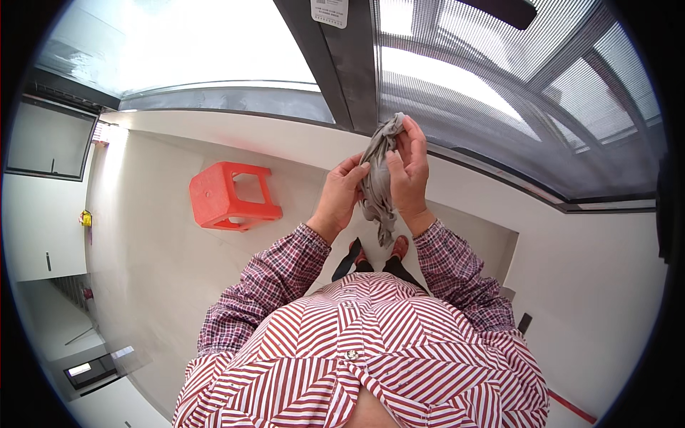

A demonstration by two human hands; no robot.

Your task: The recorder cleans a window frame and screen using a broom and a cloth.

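A crumpled grey cloth (378,179) hangs between my two hands, its lower end dangling above my feet. My left hand (342,190) pinches its left side between thumb and fingers. At its right side, my right hand (411,171) holds the upper end, with the fingers up behind the fabric and the thumb in front. Just beyond the hands are the window sill (353,143) and the dark frame of a window (350,64). Plaid sleeves cover both my forearms.
A red plastic stool (230,195) stands on the tiled floor (155,230) to the left. A screened window panel (455,91) is at the upper right, a white wall (583,278) at the right. White cabinets (48,224) line the far left. A label (329,12) with writing sticks to the frame.
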